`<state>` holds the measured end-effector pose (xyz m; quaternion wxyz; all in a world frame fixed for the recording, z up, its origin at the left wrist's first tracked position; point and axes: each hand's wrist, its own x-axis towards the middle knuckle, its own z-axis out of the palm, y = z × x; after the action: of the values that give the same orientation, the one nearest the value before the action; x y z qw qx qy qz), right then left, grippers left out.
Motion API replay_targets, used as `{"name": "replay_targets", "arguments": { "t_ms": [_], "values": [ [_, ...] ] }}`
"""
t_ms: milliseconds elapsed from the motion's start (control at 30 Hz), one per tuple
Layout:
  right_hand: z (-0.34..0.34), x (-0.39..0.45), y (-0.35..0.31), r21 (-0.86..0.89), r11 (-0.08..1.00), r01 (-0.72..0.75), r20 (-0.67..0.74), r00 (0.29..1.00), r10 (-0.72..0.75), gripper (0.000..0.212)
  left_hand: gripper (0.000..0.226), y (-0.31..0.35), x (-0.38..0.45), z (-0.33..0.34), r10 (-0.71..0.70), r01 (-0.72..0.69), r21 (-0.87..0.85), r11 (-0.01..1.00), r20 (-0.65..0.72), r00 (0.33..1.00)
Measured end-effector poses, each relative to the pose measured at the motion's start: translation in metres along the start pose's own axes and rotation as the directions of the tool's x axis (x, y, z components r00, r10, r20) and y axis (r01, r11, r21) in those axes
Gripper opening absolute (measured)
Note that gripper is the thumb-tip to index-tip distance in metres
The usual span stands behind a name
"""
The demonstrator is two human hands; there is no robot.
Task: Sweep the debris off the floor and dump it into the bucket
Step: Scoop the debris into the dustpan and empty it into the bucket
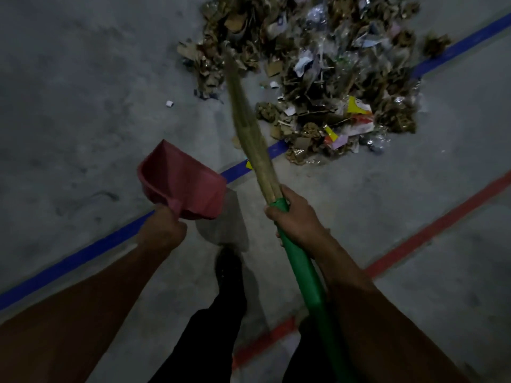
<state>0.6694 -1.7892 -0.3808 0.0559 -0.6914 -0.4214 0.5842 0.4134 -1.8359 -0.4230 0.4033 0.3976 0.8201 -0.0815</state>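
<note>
A big pile of debris (326, 70), cardboard scraps, paper and plastic wrappers, lies on the grey concrete floor at the top of the view. My right hand (297, 219) grips the green handle of a grass broom (249, 128), whose blurred bristles point up at the pile's left edge. My left hand (163, 230) holds a red dustpan (182, 186) by its handle, raised above the floor, left of the broom. No bucket is in view.
A blue floor line (83, 255) runs diagonally under the pile, and a red line (431, 233) runs parallel nearer me. My dark-trousered legs and shoe (229, 269) stand between the arms. Small stray scraps (169, 103) lie left of the pile.
</note>
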Motion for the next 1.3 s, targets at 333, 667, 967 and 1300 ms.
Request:
{"name": "replay_targets", "arguments": {
  "t_ms": [333, 667, 967, 1300],
  "values": [
    [-0.031, 0.069, 0.043, -0.492, 0.865, -0.099, 0.037, 0.990, 0.134, 0.049, 0.056, -0.026, 0.022, -0.002, -0.036, 0.035, 0.033, 0.999, 0.004, 0.999],
    [-0.068, 0.067, -0.032, -0.264, 0.964, -0.027, -0.133, 0.991, -0.009, 0.041, 0.026, -0.039, 0.035, -0.034, -0.056, 0.052, -0.085, 0.995, -0.044, 0.997],
    [0.028, 0.090, -0.096, -0.179, 0.976, 0.126, 0.150, 0.984, -0.100, 0.028, 0.035, -0.036, 0.063, -0.103, -0.230, 0.217, -0.135, 0.967, -0.092, 0.969],
    [0.098, 0.233, -0.159, -0.402, 0.914, 0.051, 0.192, 0.981, 0.029, 0.038, 0.031, -0.032, 0.156, -0.157, -0.226, 0.214, -0.115, 0.970, -0.110, 0.968]
  ]
}}
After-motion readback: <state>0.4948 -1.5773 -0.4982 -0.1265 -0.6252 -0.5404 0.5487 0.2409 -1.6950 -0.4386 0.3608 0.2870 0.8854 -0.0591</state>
